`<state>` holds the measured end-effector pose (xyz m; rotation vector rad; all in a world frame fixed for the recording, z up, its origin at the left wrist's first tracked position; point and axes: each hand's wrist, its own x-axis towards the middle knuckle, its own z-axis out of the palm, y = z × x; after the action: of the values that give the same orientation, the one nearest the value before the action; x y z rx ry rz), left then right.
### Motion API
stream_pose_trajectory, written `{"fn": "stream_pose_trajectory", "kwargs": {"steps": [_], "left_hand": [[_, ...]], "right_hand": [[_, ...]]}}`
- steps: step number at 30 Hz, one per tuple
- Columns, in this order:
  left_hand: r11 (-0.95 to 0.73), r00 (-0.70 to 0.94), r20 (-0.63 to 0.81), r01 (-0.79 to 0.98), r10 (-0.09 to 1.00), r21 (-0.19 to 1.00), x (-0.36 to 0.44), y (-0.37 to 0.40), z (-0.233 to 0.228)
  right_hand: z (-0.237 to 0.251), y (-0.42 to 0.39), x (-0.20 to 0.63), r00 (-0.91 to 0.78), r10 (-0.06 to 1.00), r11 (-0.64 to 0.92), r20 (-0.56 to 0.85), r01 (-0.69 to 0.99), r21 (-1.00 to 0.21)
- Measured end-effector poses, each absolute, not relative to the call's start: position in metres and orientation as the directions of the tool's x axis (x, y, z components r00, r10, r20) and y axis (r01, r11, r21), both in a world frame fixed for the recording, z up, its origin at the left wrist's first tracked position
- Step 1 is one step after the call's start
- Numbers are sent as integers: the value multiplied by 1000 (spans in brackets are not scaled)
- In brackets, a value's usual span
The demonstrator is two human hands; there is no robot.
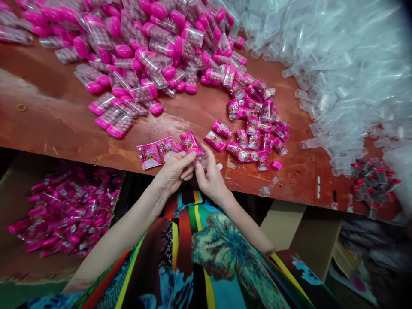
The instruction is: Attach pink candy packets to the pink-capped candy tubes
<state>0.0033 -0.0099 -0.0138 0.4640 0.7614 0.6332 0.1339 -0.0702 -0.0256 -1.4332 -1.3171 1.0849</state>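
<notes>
At the table's front edge, my left hand (175, 169) is closed, its thumb and fingers pinching a pink printed sleeve (189, 140). My right hand (210, 176) is wrapped round a clear candy container (200, 159) with pink balls inside. Sleeve and container meet between the two hands; fingers hide how far one covers the other. Flat pink sleeves (149, 156) lie left of my hands, partly overlapping. To the right rest two containers in pink sleeves (215, 140), beside a heap of similar wrapped ones (254, 128).
Pink-capped filled containers (154, 56) are piled at the back left. Clear empty containers (347, 77) form a large heap at the right, with small red-and-dark pieces (375, 182) near it. Below the table at left, a cardboard box (13, 257) holds many pink wrapped containers.
</notes>
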Motion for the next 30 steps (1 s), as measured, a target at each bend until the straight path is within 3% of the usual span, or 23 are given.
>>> {"fn": "stream_pose_trajectory", "kwargs": {"steps": [2,5,9,12,14,16,21,23,26,30], "left_hand": [[726,534,-509,-354,675,590,6,-10,-13],[728,510,-525,-397,681,559,9,-7,-12],[735,539,-508,-402,672,546,7,-2,-15],[739,589,-475,-363,654,567,4,-2,-18],[730,590,-470,-343,657,591,3,-3,-17],[714,553,-490,-316,674,624,4,-4,-16],[677,412,-547,-315,729,665,9,-6,-11],[685,431,-541,-345,723,641,9,-7,-11],[697,494,-504,-380,708,608,5,-7,-12],[732,588,-464,-375,662,568,-4,-7,-16]], "right_hand": [[-27,-71,135,55,998,-45,-29,324,-945],[-28,-71,137,29,998,-54,-47,300,-952],[-26,-72,137,38,989,-141,-140,28,-990],[-23,-72,135,-41,964,-265,-263,-237,-934],[-23,-72,134,-73,953,-302,-293,-287,-909],[-25,-71,133,-16,967,-252,-254,-208,-945],[-28,-69,129,55,991,-131,-122,189,-973],[-25,-68,129,44,991,-132,-126,227,-965],[-19,-66,129,14,982,-188,-188,26,-982],[-14,-65,129,-95,951,-307,-293,-250,-918]]}}
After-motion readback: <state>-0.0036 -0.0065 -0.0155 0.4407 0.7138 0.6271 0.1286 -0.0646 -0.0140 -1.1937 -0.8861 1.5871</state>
